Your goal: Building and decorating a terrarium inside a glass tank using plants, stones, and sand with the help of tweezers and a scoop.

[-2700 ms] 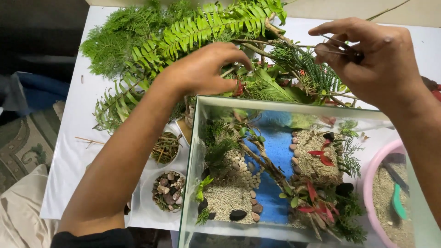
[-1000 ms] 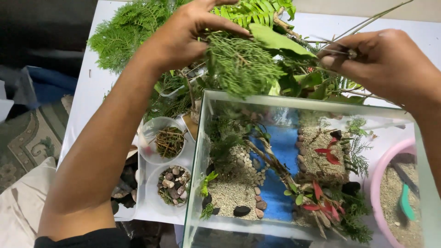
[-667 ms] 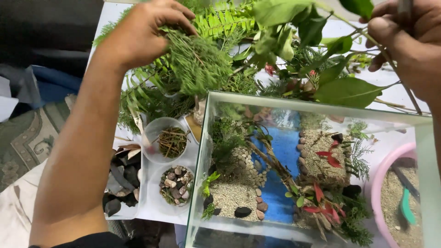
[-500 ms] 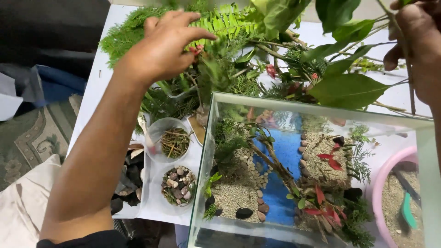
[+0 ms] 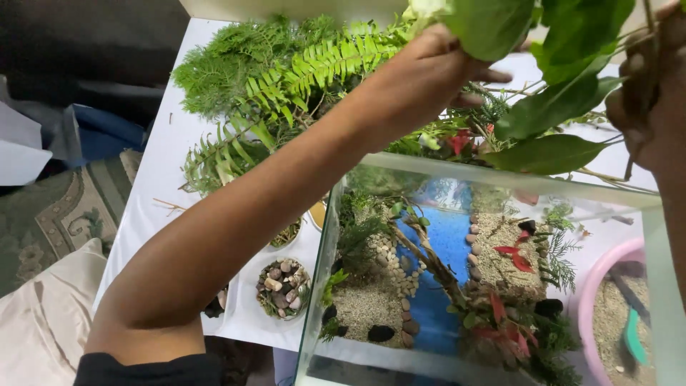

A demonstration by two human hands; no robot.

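Head view: left hand (image 5: 429,68) at upper centre of frame, fingers extended against leafy branch (image 5: 564,86). Right hand (image 5: 654,107) at upper right edge, closed around branch stems. Glass tank (image 5: 318,250) at lower right; fern fronds (image 5: 286,71) on counter (image 5: 161,164), upper left.

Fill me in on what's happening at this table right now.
A person is working over a glass tank that already holds sand, pebbles, a blue strip and small plants. The right hand grips a leafy branch above the tank's far edge, and the left hand reaches across to its leaves. Cut ferns lie piled on the white table behind, and a small cup of pebbles sits left of the tank.
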